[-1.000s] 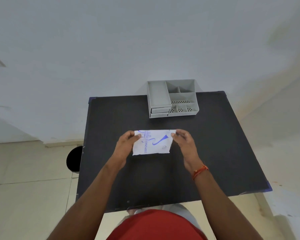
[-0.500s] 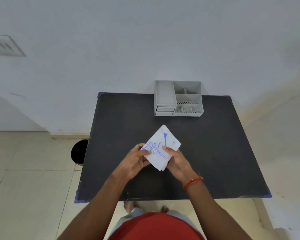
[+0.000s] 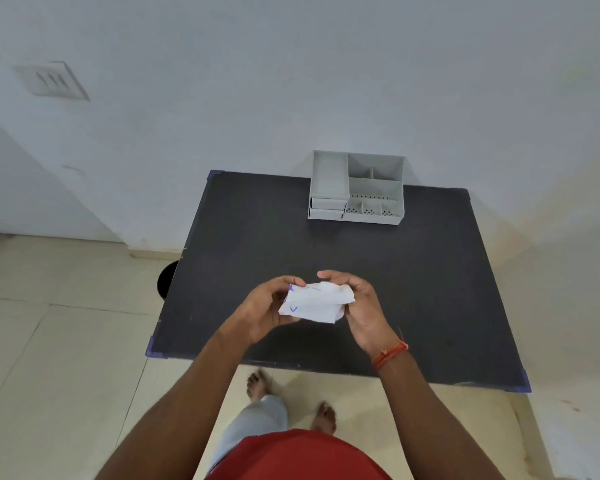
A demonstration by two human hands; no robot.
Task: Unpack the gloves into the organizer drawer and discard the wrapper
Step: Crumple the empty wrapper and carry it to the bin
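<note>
The person wears a red top (image 3: 298, 455) and light grey-blue trousers (image 3: 253, 427). Both forearms and both feet (image 3: 257, 384) are bare. An orange-red thread band (image 3: 390, 353) circles the wrist of the right hand (image 3: 364, 306).

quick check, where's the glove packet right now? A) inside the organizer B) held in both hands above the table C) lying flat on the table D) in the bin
B: the left hand and right hand both grip the white packet above the black table; the grey organizer at the far edge looks empty.
</note>
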